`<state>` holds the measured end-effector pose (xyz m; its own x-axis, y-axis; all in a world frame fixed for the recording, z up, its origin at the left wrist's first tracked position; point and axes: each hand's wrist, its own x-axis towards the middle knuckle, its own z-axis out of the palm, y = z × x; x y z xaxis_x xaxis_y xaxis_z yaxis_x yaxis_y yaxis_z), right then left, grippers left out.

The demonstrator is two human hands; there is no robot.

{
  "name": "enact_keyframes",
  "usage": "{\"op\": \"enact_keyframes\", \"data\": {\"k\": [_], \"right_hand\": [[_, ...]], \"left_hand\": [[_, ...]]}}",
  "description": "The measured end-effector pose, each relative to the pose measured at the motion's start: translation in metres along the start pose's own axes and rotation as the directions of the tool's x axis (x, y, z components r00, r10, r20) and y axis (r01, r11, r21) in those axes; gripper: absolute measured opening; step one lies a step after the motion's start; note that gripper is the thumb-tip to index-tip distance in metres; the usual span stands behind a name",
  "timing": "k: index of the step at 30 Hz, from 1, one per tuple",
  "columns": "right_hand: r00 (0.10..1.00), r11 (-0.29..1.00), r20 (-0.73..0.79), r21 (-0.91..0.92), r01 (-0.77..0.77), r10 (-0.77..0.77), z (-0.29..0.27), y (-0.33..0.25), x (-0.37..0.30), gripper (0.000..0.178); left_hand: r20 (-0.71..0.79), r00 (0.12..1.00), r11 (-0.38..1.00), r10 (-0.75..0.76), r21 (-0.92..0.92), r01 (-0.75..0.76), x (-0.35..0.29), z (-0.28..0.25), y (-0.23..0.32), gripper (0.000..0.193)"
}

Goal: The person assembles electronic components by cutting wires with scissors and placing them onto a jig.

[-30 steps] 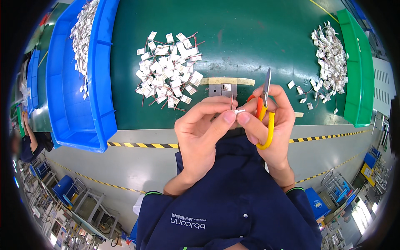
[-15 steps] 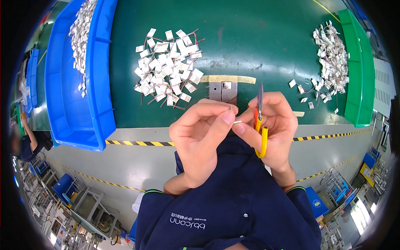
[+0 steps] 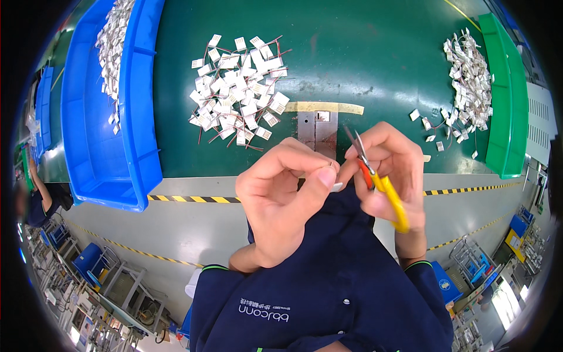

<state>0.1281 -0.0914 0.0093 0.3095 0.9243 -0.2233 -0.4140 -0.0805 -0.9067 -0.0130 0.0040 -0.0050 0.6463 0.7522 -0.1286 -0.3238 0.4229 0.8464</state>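
My left hand (image 3: 280, 202) is closed in a pinch on a small white connector (image 3: 336, 187), mostly covered by the thumb and finger. Facing it, my right hand (image 3: 399, 158) grips scissors (image 3: 388, 193) with yellow and red handles. Their metal blades are slightly apart and point up and left, clear of the connector. Beyond both hands, a flat metal fixture (image 3: 316, 132) lies at the green table's near edge. A loose pile of white connectors with thin dark red wires (image 3: 237, 91) spreads beyond my left hand.
On the left stands a blue bin (image 3: 141, 111), with more white connectors inside. At the right, another heap of wired connectors (image 3: 469, 82) lies against a green tray (image 3: 507, 105). Tan tape (image 3: 328, 107) runs along the fixture's far end. Someone's arm (image 3: 41, 188) shows at far left.
My right hand has drawn slightly away to the right, and the scissors have tilted so their blades point up and left. My left hand keeps its pinch, nearly in place.
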Motion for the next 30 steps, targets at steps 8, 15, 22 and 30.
{"op": "enact_keyframes", "data": {"k": [8,15,22,30], "right_hand": [[0.94,0.948,0.173,0.073,-0.31,0.294,-0.022,-0.025,0.004,0.02],[0.927,0.932,0.172,0.082,-0.352,0.334,-0.018,-0.03,0.005,0.017],[0.94,0.953,0.182,0.034,-0.301,0.29,-0.021,-0.027,0.005,0.019],[0.938,0.949,0.159,0.017,-0.314,0.308,-0.022,-0.029,0.006,0.02]], "left_hand": [[0.043,0.997,0.997,-0.058,-0.054,0.06,0.0,0.0,0.006,0.004],[0.047,0.995,0.996,-0.089,-0.029,0.09,-0.003,-0.001,0.004,0.004],[0.034,0.995,0.995,-0.093,-0.025,0.094,-0.003,-0.002,0.003,0.005],[0.027,0.995,0.995,-0.097,-0.018,0.097,-0.002,-0.002,0.004,0.005]]}}
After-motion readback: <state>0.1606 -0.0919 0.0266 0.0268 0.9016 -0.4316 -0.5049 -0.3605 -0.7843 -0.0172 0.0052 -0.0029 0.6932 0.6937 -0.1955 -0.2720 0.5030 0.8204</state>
